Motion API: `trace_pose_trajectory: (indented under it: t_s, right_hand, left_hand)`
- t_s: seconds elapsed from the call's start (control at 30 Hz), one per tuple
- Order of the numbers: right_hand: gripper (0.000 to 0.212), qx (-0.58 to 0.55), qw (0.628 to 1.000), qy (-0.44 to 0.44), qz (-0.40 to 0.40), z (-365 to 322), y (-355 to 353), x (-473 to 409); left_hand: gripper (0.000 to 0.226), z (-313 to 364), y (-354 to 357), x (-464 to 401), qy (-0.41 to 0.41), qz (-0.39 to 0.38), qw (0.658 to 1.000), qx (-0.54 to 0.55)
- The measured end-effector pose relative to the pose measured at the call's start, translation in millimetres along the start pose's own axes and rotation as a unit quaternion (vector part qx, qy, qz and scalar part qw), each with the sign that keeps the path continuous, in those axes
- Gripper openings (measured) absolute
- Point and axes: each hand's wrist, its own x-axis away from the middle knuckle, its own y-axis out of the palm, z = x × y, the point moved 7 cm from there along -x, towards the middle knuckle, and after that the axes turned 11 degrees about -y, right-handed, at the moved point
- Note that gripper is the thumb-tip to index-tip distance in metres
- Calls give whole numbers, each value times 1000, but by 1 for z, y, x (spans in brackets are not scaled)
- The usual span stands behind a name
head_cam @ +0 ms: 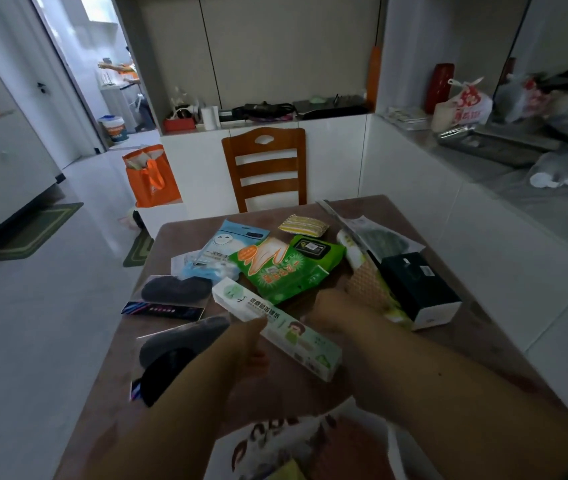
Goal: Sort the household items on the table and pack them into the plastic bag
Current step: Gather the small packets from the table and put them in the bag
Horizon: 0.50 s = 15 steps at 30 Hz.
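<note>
Head view, the only one on hand; I log what it gives me.

Desk [414, 216]: brown top, items spread across the far half, within arm's reach for sorting.

Long box [275, 327]: white and green, lying slantwise near the middle. My left hand [253, 336] is at its near edge, the thumb over the top face, which I read as a hold on the box. The fingers are hidden beneath, so the hold is a judgement.

Green packet [286, 268]: flat, just beyond the box, partly overlapping a blue-and-white pouch [230, 244].

Right hand [332, 308]: reaching to the near edge of the green packet, beside a yellow patterned pack [367, 284]. Whether it grasps anything I cannot tell; its fingers are turned from the camera.

Black box [417, 285]: right side, on its side, touching the yellow pack.

Striped sponge [301, 224]: far edge, lying apart.

Dark insoles in clear packs [171, 292]: left side, two lots, one nearer me.

Plastic bag [275, 441]: white with brown print, at the near edge below my forearms, placed close so items drop in. Packing looks barely begun.
</note>
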Motion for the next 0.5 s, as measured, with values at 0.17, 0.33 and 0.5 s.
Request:
trace_pose_trajectory:
  t_s: [0.17,0.33,0.5]
  right_hand:
    - [51,64,956,122,260,52,-52,-20]
    - [45,47,955,213,202,91,-45,-34]
    - [38,-143,961,103,211,57,-52,-41]
  left_hand:
    - [51,7,12,-41,6,11,1000,1]
    - [32,25,20,-59,7,51,999,-5]
    - [31,40,28,-64,22,2,993,112]
